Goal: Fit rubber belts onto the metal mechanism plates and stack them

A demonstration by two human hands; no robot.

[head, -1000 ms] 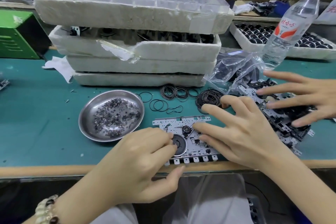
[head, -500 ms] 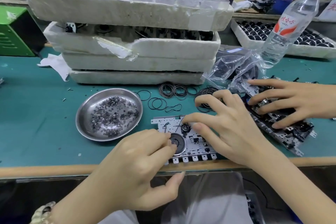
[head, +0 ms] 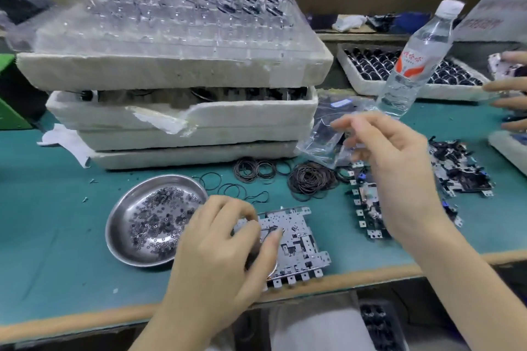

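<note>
The left hand [head: 225, 251] grips the metal plate [head: 296, 239] lying just to its right on the desk [head: 57, 222], while the raised right hand [head: 393, 168], loosely curled and too blurred to show any pinch, hovers nearer the belt pile [head: 310, 179] to its left.

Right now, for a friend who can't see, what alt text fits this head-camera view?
A person's left hand holds a metal mechanism plate at the bench's edge while the right hand hovers above, fingers loose. Behind lie rubber belts, a steel dish of small parts and stacked foam trays.
</note>
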